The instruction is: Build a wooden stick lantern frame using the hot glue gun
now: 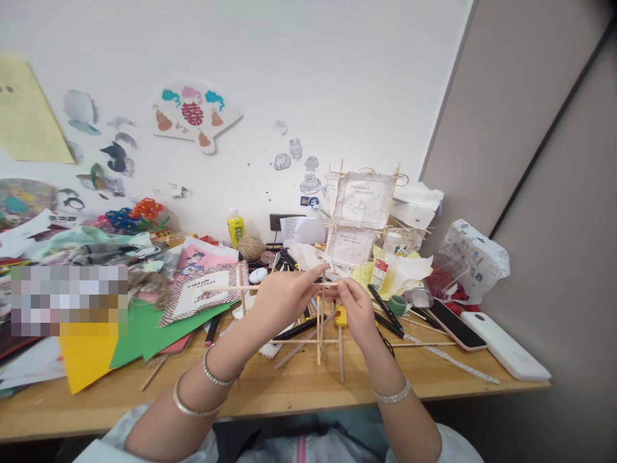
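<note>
A frame of thin wooden sticks (319, 337) is held up over the front middle of the table, its sticks crossing at the corners. My left hand (286, 292) closes round its upper part, with the index finger stretched toward a crossing. At that same corner, my right hand (355, 310) pinches the end of the top stick between thumb and fingers. The fingers partly hide the joint, so how it is fastened cannot be seen. Below and behind the hands are a yellow glue gun (340, 315) and a translucent glue stick (342, 360).
Black markers (385, 312), a green tape roll (398, 305), a phone (457, 325) and a white power bank (506, 346) lie to the right. Coloured paper (139, 328) and a patterned-border panel (205, 292) lie left. Finished stick frames (364, 199), twine (251, 249) and a yellow bottle (236, 228) stand behind.
</note>
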{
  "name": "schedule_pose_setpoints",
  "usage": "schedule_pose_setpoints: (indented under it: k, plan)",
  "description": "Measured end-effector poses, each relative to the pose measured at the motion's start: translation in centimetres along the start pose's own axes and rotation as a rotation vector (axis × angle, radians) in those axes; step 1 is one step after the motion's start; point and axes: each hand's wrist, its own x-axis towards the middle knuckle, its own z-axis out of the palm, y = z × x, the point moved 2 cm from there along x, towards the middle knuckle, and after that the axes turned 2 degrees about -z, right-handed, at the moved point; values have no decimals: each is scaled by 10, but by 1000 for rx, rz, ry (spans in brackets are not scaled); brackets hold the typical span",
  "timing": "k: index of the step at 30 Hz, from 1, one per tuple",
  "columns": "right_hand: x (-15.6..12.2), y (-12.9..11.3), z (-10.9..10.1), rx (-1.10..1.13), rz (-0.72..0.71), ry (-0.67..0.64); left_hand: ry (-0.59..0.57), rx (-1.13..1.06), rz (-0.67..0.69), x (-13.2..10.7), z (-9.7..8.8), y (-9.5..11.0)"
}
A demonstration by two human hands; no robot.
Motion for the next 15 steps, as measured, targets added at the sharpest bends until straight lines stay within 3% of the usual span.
schedule_pose_setpoints:
  k: [15]
  plan:
    - [-4,-3,-4,-112,-69,-9,56,-8,66,-6,-2,0]
